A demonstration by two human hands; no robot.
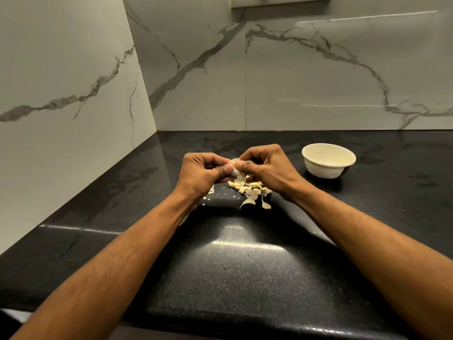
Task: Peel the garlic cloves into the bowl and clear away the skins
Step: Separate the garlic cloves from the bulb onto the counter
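My left hand (202,171) and my right hand (266,168) meet above the black counter, and both pinch one garlic clove (234,168) with white papery skin. Thin strands of skin hang below the clove. Directly under the hands lies a pile of pale yellow garlic cloves (245,186). Loose skins (250,202) lie in front of the pile, with small bits (211,190) under my left wrist. The white bowl (328,169) stands to the right of my right hand. No garlic shows in the part of its inside that I can see.
The black speckled counter (245,266) runs into a corner of grey-veined marble walls (294,82) at the back and left. Its front edge is near the bottom of the view. A switch plate (279,2) sits high on the back wall.
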